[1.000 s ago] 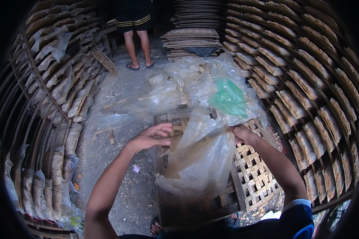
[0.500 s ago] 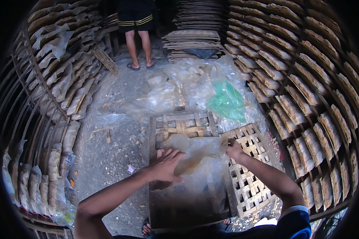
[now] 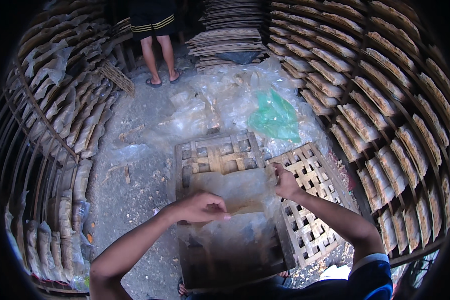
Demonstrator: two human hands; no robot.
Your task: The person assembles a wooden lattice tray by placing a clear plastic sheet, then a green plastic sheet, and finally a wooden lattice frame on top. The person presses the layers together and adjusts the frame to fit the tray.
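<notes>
Tray: a slatted frame [image 3: 214, 161] is lying in front of the person, its far end showing bare.
Sheet: the cloudy plastic sheet [image 3: 235, 182] is lying over the tray's middle, folding beside the left hand.
Left hand: the left hand [image 3: 202, 207] is touching the sheet over the tray's left half, fingers curling near the thumb; whether they are gripping, I cannot tell.
Right hand: the right hand [image 3: 287, 183] is pinching the sheet's far right corner by the tray's right edge.
Lattice: a woven panel [image 3: 309, 220] is lying just right of the tray.
Green plastic: a green piece [image 3: 274, 117] is lying beyond the tray's far right corner.
Stack: flat panels [image 3: 224, 44] are piling well beyond the tray.
Other person: someone [image 3: 157, 56] is standing far beyond the tray's left side.
</notes>
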